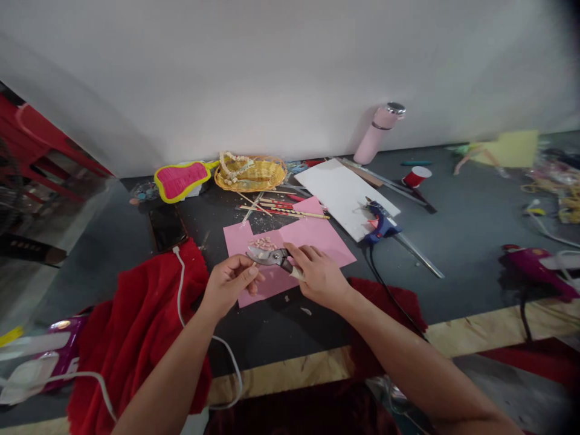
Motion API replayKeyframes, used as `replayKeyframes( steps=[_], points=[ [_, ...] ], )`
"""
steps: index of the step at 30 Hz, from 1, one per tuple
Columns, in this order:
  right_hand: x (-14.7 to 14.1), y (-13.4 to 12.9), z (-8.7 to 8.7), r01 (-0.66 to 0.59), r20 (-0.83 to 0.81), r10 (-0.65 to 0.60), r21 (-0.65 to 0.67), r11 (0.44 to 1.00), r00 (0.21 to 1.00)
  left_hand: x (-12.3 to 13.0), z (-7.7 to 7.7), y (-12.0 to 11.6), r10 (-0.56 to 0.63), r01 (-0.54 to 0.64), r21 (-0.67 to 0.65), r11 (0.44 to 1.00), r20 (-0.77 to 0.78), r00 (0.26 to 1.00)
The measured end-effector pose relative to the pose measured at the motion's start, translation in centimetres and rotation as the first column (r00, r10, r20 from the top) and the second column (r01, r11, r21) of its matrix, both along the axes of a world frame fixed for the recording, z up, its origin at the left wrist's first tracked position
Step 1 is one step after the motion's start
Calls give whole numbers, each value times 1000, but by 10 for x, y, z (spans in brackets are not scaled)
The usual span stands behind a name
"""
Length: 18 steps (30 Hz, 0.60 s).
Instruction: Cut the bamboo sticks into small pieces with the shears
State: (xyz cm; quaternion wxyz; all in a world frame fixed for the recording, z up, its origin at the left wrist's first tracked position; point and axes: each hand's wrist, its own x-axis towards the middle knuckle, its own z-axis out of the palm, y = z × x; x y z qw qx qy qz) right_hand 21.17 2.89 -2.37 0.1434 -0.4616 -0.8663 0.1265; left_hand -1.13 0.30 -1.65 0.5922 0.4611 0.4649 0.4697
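Note:
My right hand (321,273) is wrapped around the handles of pruning shears (270,256), whose metal blades point left. The fingers of my left hand (233,281) pinch a thin pale stick close under the blades; most of it is hidden by the fingers. Both hands hover over a pink paper sheet (312,241) on the dark table. A small heap of short pale cut pieces (263,243) lies on the paper just beyond the blades.
Behind the paper lie thin sticks (290,210) and a yellow wicker basket (260,174). A white board (344,193) carries a blue glue gun (383,225). A pink bottle (375,136) stands by the wall. Leftward are a phone (167,228) and red cloth (149,308).

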Motion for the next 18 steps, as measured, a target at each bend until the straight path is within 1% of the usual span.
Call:
replayKeyframes(
  steps=[2,4,8,11,15,18],
  points=[
    [1,1,1,5,23,-5,18,1000,1000,0,-1,-1,20,-18,27,999,-53,998],
    [3,2,1,-19,29,18,16,1000,999,-1,0,-1,-2,4,31,1000,-78,997],
    [6,5,4,-87,7,87,-11,996,996,-5,1,-2,-122,122,-34,992,21,992],
    [8,5,5,-111,-5,111,-23,994,994,-6,0,-2,-181,188,-76,979,91,979],
    [7,4,4,-144,-11,144,-31,989,990,-7,-1,-2,-200,214,-106,971,126,972],
    [5,1,3,-137,-11,137,-29,990,991,-6,0,-3,-166,184,-127,975,138,976]
  ],
)
